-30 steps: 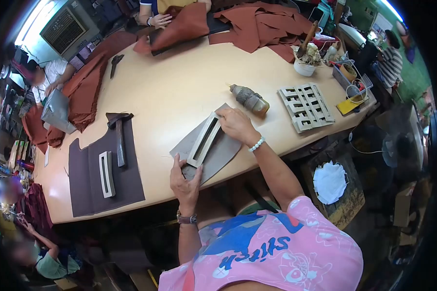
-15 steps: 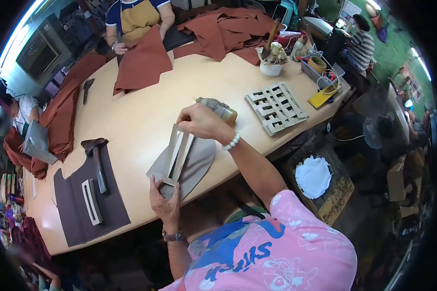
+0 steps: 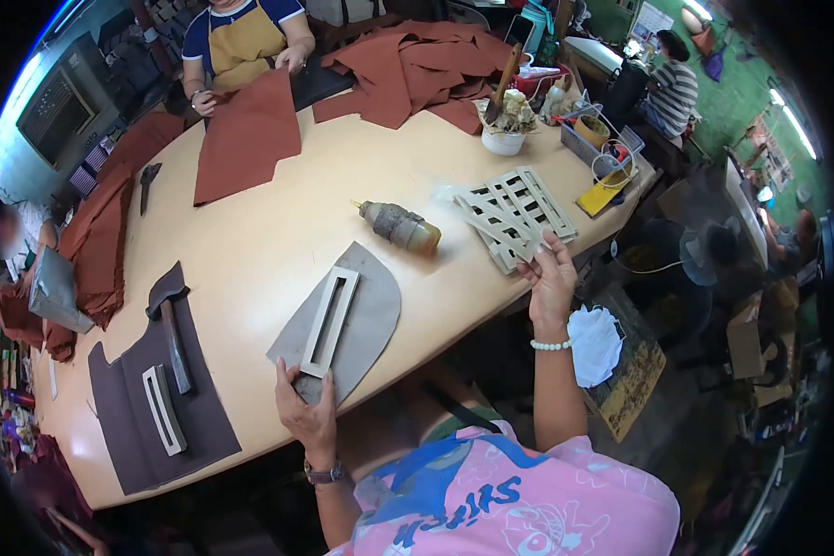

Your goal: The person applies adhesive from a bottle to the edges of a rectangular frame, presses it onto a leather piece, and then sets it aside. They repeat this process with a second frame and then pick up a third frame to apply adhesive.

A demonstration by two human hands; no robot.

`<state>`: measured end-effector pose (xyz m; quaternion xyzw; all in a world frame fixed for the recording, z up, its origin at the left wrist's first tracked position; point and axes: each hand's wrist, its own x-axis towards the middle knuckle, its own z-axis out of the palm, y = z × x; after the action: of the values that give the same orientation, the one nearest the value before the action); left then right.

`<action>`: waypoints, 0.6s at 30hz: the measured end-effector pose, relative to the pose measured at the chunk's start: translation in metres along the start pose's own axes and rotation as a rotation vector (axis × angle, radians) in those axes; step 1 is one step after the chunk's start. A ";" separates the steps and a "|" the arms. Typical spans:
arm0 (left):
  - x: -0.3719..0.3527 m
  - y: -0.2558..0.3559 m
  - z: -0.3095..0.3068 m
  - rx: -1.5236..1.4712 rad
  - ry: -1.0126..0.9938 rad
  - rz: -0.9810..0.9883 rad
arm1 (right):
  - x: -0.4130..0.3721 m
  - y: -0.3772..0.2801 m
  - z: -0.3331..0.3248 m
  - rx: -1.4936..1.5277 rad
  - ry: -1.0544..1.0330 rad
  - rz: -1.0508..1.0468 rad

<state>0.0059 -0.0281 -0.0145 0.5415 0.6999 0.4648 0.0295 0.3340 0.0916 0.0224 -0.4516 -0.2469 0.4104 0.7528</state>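
Observation:
My left hand (image 3: 308, 417) rests at the near end of a grey, leaf-shaped leather-like piece (image 3: 375, 296), thumb and fingers spread beside the frame's lower end. On that piece lies a long pale frame (image 3: 329, 324) with a narrow slot. My right hand (image 3: 551, 273) pinches one end of a pale strip (image 3: 496, 222), which slants across a stack of slotted pale frames (image 3: 551, 199). A wrapped glue bottle (image 3: 398, 227) lies on its side between the grey piece and the stack.
To the left, a hammer (image 3: 171, 338) and another slotted frame (image 3: 164, 412) lie on a dark cut piece (image 3: 125, 408). Across the table (image 3: 232, 306), a person in a yellow apron handles a rust-brown piece (image 3: 250, 139). A white pot (image 3: 503, 139) and grey basket (image 3: 579, 148) stand far right.
My right hand has moved right, from the frame's upper end to the slotted stack, carrying a pale strip. The slotted frame now lies flat on the grey piece; my left hand stays at its near end.

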 end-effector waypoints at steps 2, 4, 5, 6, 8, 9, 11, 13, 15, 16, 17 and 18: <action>0.000 0.000 0.000 0.020 0.000 0.012 | 0.003 0.007 -0.004 0.031 0.051 0.009; -0.001 -0.001 0.000 0.030 0.002 0.022 | 0.004 0.010 0.000 0.070 0.091 0.000; 0.000 -0.001 0.000 0.036 0.003 0.027 | 0.005 0.011 0.001 0.059 0.093 0.004; 0.000 -0.001 -0.001 0.035 0.002 0.024 | 0.008 0.013 0.001 0.048 0.094 0.007; 0.000 0.000 -0.001 0.031 0.001 0.016 | 0.011 0.017 0.001 0.007 0.091 0.011; -0.001 -0.001 -0.001 0.028 0.002 0.017 | 0.012 0.018 0.000 -0.022 0.088 0.012; -0.001 -0.002 0.000 0.021 0.004 0.022 | 0.012 0.019 -0.001 -0.066 0.086 0.022; -0.001 -0.002 0.000 0.028 0.004 0.022 | 0.010 0.019 -0.002 -0.096 0.087 0.036; -0.001 -0.002 0.000 0.029 0.008 0.025 | 0.009 0.018 -0.003 -0.107 0.098 0.041; -0.001 -0.003 0.000 0.028 0.010 0.026 | 0.007 0.019 -0.005 -0.114 0.104 0.044; -0.002 -0.003 0.000 0.026 0.011 0.027 | 0.006 0.019 -0.005 -0.120 0.099 0.045; -0.002 -0.003 0.000 0.026 0.012 0.029 | 0.006 0.019 -0.006 -0.125 0.092 0.046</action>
<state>0.0045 -0.0295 -0.0178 0.5490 0.6982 0.4593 0.0115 0.3337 0.0984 0.0027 -0.5217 -0.2266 0.3902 0.7240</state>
